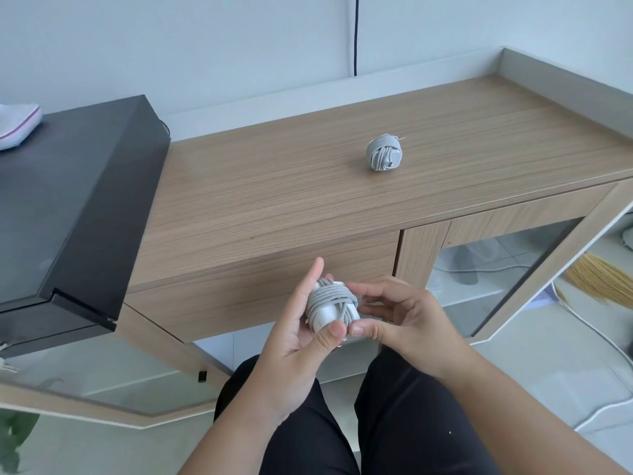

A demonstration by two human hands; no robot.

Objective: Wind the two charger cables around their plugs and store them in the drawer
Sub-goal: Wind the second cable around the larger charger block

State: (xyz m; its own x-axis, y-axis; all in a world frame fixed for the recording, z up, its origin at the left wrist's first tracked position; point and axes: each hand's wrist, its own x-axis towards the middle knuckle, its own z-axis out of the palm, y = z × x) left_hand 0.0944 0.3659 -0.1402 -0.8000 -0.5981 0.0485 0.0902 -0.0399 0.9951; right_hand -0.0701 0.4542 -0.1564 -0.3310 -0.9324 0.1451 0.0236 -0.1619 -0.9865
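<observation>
Two hands hold one wound charger in front of the drawer.

The left hand [301, 332] grips a white plug wrapped in grey cable [331, 307]; the right hand [394, 315] pinches its side. A second grey-wound plug [384, 152] lies on the light wooden bench [274, 186], well apart.

The scene is bright with soft, even daylight, and shadows are weak. The wound charger [384, 152] throws only a faint shadow on the desk [274, 186]. The glass cabinet door [507, 269] shows pale reflections. Straight edges bend near the borders from the wide lens. The plant [15, 437] at the lower left corner looks blurred.
</observation>
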